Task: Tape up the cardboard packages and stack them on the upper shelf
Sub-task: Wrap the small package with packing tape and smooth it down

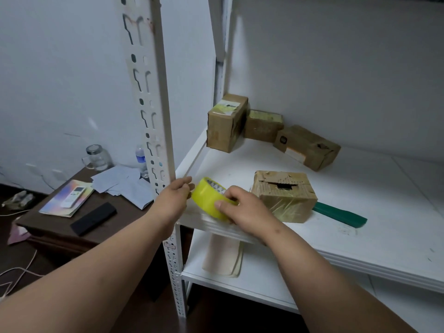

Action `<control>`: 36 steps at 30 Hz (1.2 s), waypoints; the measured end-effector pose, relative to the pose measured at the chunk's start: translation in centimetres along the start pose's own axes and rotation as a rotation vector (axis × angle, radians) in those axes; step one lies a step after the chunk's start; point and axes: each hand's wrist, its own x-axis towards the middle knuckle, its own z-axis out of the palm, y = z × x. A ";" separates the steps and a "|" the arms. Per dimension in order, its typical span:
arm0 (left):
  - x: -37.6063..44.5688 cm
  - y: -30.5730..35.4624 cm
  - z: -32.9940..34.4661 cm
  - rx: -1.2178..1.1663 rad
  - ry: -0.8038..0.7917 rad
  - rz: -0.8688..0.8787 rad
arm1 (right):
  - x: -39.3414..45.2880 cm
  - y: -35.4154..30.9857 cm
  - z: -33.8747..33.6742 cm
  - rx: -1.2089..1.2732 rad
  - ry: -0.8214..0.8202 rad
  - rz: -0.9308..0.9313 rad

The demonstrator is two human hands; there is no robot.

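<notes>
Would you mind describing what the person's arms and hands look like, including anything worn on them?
Both forearms are bare, with no sleeves in view. The left hand and right hand wear no gloves, and no rings, watch or bracelets are visible. A small dark mark sits near the right wrist.

The right hand (242,210) covered part of the tape roll (209,199). The upright post (153,116) hid part of the water bottle (141,159). Box labels were too blurred to read.
</notes>
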 end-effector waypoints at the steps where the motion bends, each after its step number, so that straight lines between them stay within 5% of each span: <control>1: 0.1 -0.1 0.1 -0.049 -0.015 -0.030 | -0.2 0.1 -0.5 0.151 0.002 0.042; 6: -0.3 0.9 1.0 -0.232 -0.155 -0.142 | -1.3 0.3 -2.6 0.561 -0.027 0.117; 11: -0.2 1.5 1.7 -0.307 -0.218 -0.189 | -2.2 1.3 -3.5 0.701 -0.071 0.126; 22: -1.3 1.4 1.7 -0.226 -0.297 -0.158 | -3.3 3.7 -3.4 0.514 -0.243 0.151; 36: -1.8 1.5 2.5 -0.001 -0.321 -0.024 | -4.1 4.2 -3.4 0.337 -0.214 0.176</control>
